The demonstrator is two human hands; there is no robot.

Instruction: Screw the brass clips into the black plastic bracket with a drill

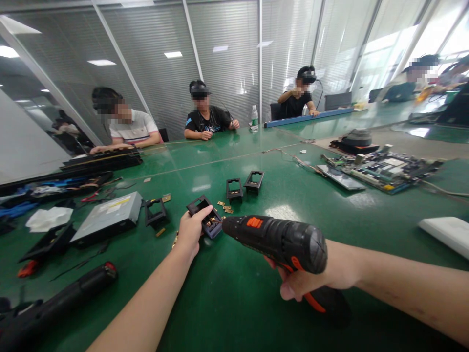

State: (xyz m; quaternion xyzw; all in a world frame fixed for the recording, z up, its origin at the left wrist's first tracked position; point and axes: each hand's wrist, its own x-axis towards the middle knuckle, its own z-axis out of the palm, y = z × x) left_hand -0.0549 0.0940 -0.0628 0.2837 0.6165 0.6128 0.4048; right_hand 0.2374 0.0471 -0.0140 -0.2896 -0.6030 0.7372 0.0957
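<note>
My left hand (191, 230) grips a small black plastic frame (205, 215) with brass parts inside, holding it down on the green table (238, 293). My right hand (311, 283) is wrapped round the handle of a black and orange electric screwdriver (278, 239). Its nose points left at the frame, right beside it. Two more black frames (234, 188) (254, 180) stand a little further back, with small brass pieces (225, 208) loose between them and my left hand.
A grey optical drive (108, 215) and another black frame (156, 212) lie to the left. A second screwdriver (69, 293) lies near left. A circuit board (381, 168) sits far right, a white object (447, 232) near right. Several people sit across the table.
</note>
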